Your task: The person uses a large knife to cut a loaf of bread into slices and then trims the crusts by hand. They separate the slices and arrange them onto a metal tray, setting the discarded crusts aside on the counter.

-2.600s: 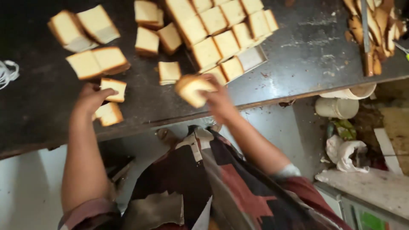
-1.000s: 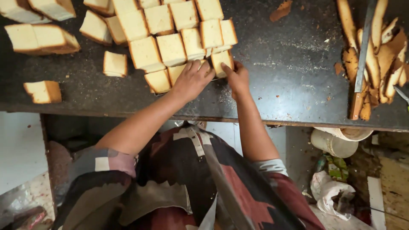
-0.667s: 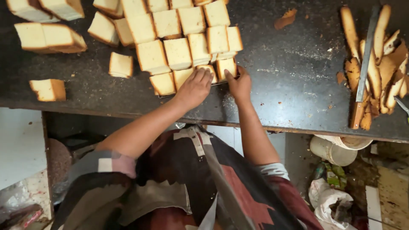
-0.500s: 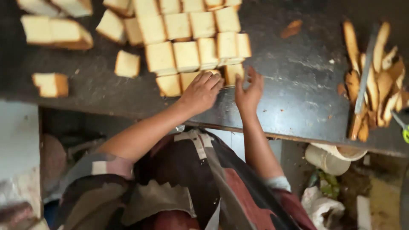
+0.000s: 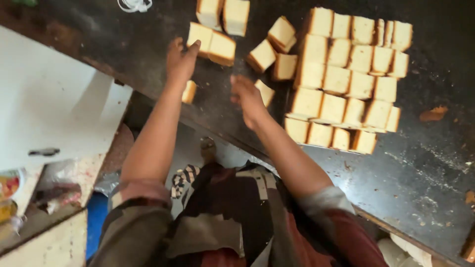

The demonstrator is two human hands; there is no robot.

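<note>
Person stands at a dark worktop (image 5: 420, 163) covered with cake slices. Step in hand, as I read it: gathering the loose slices on the near-left side, beside the packed block.

Left hand (image 5: 180, 59) is stretched out, fingers extended and resting on the near edge of a double slice (image 5: 212, 43); it touches it but has not closed round it. Right hand (image 5: 247, 96) hovers low over the worktop with fingers loosely curled, holding nothing that I can see; the hand is motion-blurred, so a small crumb in the palm can't be ruled out. Just beside its fingers lies a small slice (image 5: 265, 92).

Other loose pieces: a small slice at the table edge (image 5: 188, 91) by the left wrist, two tilted slices (image 5: 271, 47) between the hands and the block, a pair at the top edge (image 5: 223, 14).

The packed block of slices (image 5: 349, 81) sits to the right, rows tight and touching, well apart from the left hand.

Next move calls for closing the left fingers over the double slice without crushing it.

Containers: none on the worktop. A pale tub (image 5: 405, 252) shows only partly under the table at lower right, contents hidden.
</note>
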